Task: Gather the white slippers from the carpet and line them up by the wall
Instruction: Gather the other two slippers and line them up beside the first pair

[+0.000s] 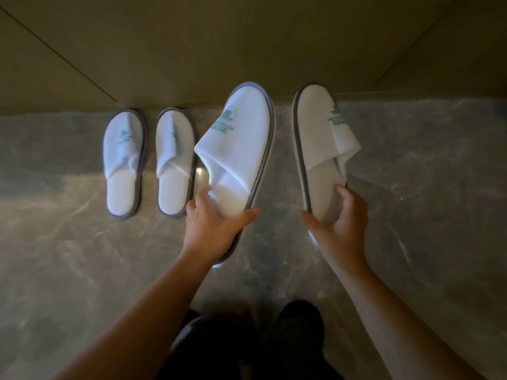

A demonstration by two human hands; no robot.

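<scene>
Two white slippers lay flat on the glossy marbled floor (82, 256), toes touching the base of the tan wall (192, 50): the far-left slipper (124, 163) and, just beside it, the second slipper (174, 160). Both had grey edging and a teal logo too blurred to read.

The left hand (212, 224) held a third slipper (241, 149) by its heel end, thumb on the right edge and fingers (196, 205) curled around the left edge. This slipper was raised and tilted, its open flap overlapping the second slipper's right edge in the view. The right hand (338, 223) held a fourth slipper (315, 149) by the heel, fingers wrapped over the insole and thumb on the left edge; its upper was folded sideways, partly hiding the print.

Whether either held slipper's toe touched the wall could not be told. Both heels were hidden behind the hands. Dark shoes (296, 330) stood below, dim and indistinct.
</scene>
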